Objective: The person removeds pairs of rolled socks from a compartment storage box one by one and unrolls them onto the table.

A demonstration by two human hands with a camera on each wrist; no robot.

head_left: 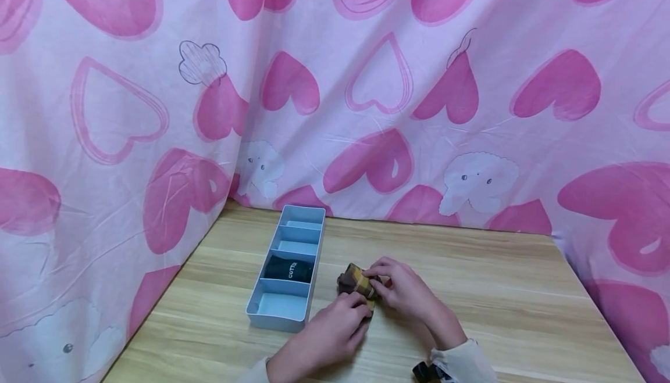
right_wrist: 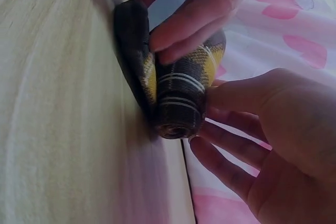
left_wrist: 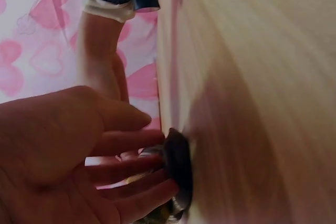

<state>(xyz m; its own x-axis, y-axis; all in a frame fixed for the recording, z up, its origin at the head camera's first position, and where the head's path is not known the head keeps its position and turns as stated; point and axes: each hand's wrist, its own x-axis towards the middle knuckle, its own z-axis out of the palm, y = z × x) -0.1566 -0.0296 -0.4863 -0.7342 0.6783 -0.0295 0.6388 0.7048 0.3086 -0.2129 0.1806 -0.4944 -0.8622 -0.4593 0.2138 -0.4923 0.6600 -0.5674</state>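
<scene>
A brown and yellow plaid sock [head_left: 357, 279], partly rolled up, lies on the table between both hands. In the right wrist view, the roll [right_wrist: 181, 95] has white stripes, and a dark flap is still flat against the wood. My right hand [head_left: 400, 287] holds the roll from the right, with the thumb on one side and fingers on the other. From the near left, my left hand [head_left: 337, 325] touches the sock. Its fingers [left_wrist: 136, 169] look nearly straight in the left wrist view, with the thumb apart.
Left of the hands stands a long blue-grey organizer box [head_left: 252, 308] with several compartments. One compartment holds a folded black sock [head_left: 289, 269] with white lettering. A pink heart-patterned curtain [head_left: 366, 156] borders the wooden table [head_left: 502, 301] at the back and sides.
</scene>
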